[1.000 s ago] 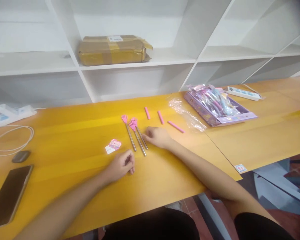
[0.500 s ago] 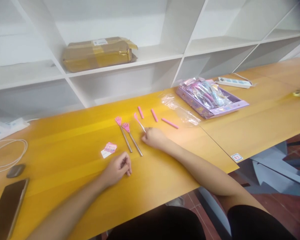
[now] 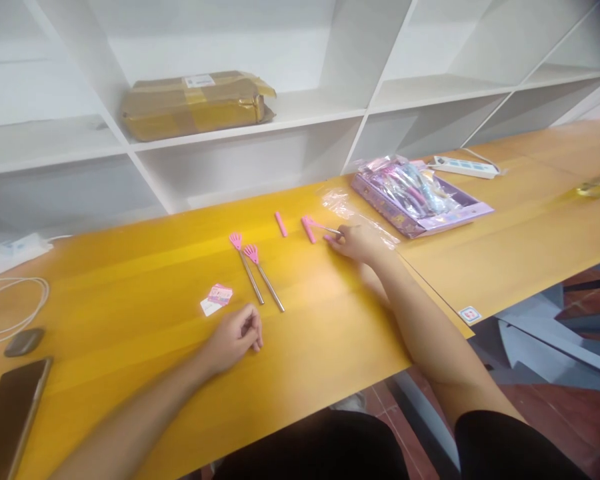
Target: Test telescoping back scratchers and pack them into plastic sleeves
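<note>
Right hand (image 3: pixel 356 244) has fingers clamped on pink-headed, silver-rod scratcher (image 3: pixel 324 227) over yellow bench (image 3: pixel 145 300), head visually overlapping slim pink cylinder (image 3: pixel 310 234), which careless swing could roll; left hand (image 3: pixel 236 337) empty, curled closed.

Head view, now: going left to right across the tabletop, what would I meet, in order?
Dark phone, paper cards, first pink-headed rod, second pink-headed rod, first pink tube, second pink tube, right hand, purple box.

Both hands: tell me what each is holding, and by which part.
The right hand holds a pink-headed stick by its metal shaft; nothing shows in the left hand.
</note>
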A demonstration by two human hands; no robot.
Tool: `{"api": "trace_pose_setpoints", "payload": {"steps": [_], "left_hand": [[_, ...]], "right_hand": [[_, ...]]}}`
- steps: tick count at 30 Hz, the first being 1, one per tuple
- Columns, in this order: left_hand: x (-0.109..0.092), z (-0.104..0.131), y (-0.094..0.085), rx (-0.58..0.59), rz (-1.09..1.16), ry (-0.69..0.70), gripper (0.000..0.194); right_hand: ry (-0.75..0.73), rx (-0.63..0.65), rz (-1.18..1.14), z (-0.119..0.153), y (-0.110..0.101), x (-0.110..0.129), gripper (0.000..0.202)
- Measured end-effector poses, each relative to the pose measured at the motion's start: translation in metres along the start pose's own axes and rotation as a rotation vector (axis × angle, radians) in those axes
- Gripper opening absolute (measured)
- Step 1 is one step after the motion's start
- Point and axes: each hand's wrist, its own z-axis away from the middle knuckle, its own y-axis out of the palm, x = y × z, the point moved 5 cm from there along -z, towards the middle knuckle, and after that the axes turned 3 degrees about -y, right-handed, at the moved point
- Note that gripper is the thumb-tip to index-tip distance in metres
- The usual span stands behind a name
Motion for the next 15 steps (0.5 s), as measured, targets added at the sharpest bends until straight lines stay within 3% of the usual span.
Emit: {"api": "trace_pose_setpoints", "payload": {"steps": [4,7,9,12,15], "left_hand": [[0.001,0.001,0.001,0.004,-0.008,-0.006,0.012],[-0.001,0.002,0.003,0.009,0.008,-0.012,0.01],[-0.003,0.002,0.004,0.013,0.054,-0.003,0.005],[-0.006,0.001,0.002,0.013,0.16,0.021,0.015],[-0.009,-0.002,-0.001,0.045,0.284,0.05,0.038]], "right_hand": [[-0.004,-0.007,-0.052,0.001,-0.004,0.001,0.028],[-0.027,-0.139,-0.271,0.007,-0.023,0.006,0.017],[-0.066,-0.239,-0.462,0.013,-0.035,0.015,0.023],[-0.162,-0.212,-0.804,0.026,-0.038,0.051,0.041],[-0.229,-0.002,-1.204,0.051,-0.024,0.109,0.052]]}}
